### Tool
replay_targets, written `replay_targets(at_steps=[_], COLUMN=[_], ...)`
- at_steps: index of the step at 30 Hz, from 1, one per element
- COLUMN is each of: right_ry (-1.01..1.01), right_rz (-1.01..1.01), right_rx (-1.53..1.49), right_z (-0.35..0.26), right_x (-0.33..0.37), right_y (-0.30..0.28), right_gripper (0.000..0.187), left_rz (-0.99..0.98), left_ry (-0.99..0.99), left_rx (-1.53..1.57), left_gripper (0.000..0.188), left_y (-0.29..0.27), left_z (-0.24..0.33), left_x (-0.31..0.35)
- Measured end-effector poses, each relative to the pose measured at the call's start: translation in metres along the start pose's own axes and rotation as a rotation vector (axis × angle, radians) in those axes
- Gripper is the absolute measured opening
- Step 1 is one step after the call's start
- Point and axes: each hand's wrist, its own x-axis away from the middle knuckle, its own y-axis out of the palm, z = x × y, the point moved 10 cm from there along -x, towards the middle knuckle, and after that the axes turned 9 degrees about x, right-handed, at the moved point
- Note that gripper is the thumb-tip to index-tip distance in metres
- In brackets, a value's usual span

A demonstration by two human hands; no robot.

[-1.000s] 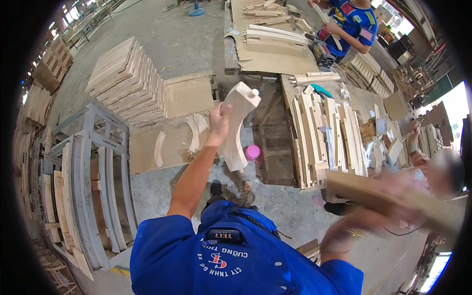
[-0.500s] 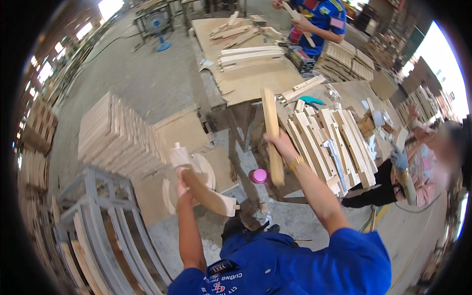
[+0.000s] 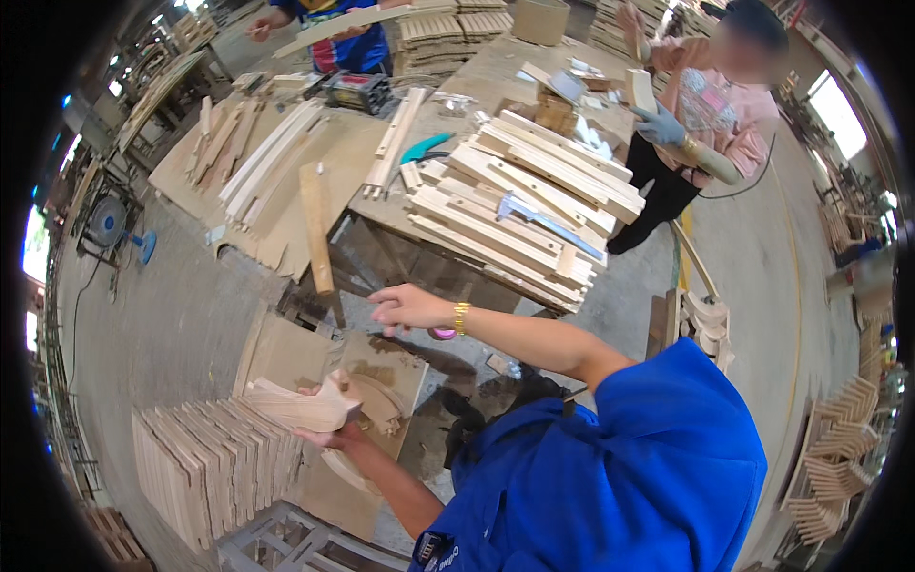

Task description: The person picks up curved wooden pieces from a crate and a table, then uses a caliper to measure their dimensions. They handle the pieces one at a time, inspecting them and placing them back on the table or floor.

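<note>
My left hand (image 3: 329,436) grips a curved, shaped wooden piece (image 3: 291,405) and holds it level just above a stack of flat boards (image 3: 205,472). My right hand (image 3: 405,306), with a gold bracelet on the wrist, reaches out with its fingers loosely apart and holds nothing. A long narrow wooden slat (image 3: 316,229) stands nearly upright a little beyond that hand, against the edge of the workbench (image 3: 381,205), and the hand does not touch it.
Piles of slats (image 3: 519,205) and a teal tool (image 3: 424,148) lie on the workbench. A person in pink with grey gloves (image 3: 701,105) stands at its right, and another in blue (image 3: 334,43) at the far end. Brown sheets (image 3: 381,367) cover the floor. A fan (image 3: 108,221) stands left.
My right hand has let go of the long slat, which now stands apart by the bench. My left hand has brought the curved piece down over the board stack. The view has swung.
</note>
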Motion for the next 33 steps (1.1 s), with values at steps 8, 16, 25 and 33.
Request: replay_targets(at_steps=[8,16,25,33], right_ry=[-0.074,-0.107,-0.228,-0.403], right_rz=[1.11,1.273,0.361,0.311], right_rx=[0.615,0.537,1.205,1.254], right_z=[-0.018,-0.009,0.006,0.012], right_x=[0.242,0.322,0.246,0.248], right_y=[-0.286,-0.377,-0.251,-0.246], right_gripper=[0.021,0.017,0.025,0.012], left_rz=[-0.3,-0.489,-0.557,-0.762], left_ry=[-0.444,-0.357,-0.316,-0.321], left_rx=[0.103,-0.337,-0.643,-0.747], left_gripper=[0.044,0.05,0.059,0.054], left_y=[0.053,0.109,0.132,0.175], left_z=[-0.119,-0.133,-0.157,-0.175], left_x=[0.053,0.114,0.142,0.153])
